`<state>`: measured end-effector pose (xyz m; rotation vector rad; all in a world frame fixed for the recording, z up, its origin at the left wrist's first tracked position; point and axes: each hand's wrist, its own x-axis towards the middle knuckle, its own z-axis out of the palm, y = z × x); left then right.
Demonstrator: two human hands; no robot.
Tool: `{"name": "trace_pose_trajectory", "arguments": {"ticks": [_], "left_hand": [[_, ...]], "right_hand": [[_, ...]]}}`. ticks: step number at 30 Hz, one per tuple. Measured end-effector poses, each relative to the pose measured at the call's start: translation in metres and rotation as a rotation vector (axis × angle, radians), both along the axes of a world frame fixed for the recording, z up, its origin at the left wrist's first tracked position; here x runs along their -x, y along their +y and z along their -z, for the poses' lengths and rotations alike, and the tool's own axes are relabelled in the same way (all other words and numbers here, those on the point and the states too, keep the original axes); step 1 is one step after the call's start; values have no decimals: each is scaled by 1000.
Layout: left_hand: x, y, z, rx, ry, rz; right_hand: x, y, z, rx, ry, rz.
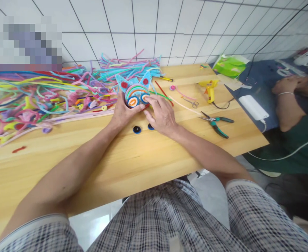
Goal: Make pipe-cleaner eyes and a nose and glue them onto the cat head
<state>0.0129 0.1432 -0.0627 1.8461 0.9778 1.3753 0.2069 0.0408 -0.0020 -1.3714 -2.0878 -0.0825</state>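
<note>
A blue pipe-cleaner animal head [136, 91] with two pointed ears, red ear spots, striped bands and two coiled orange, white and blue eye discs stands on the table between my hands. My left hand [123, 109] is closed around its left side, with the thumb along the bottom edge. At the right eye disc, the fingers of my right hand [160, 113] press against the front, the thumb lower down. Just below lie two black discs with blue rims; the left black disc [137, 130] shows whole, while my right hand partly covers the other black disc [150, 126].
Loose pipe cleaners [51, 94] in many colours heap along the left and back. To the right lie green-handled pliers [216, 122], small scissors [192, 102] and a yellow glue gun [208, 90] with a cord. Beyond the table's right edge are a white power strip [253, 107] and another person's arm [287, 101].
</note>
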Motion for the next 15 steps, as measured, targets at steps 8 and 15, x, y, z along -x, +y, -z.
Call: {"name": "trace_pose_trajectory", "arguments": {"ticks": [8, 15], "left_hand": [[1, -3, -7, -20, -62, 68], [4, 2, -1, -23, -195, 83]], "right_hand": [[-7, 4, -9, -23, -48, -95], [-92, -12, -69, 93, 112, 279]]}}
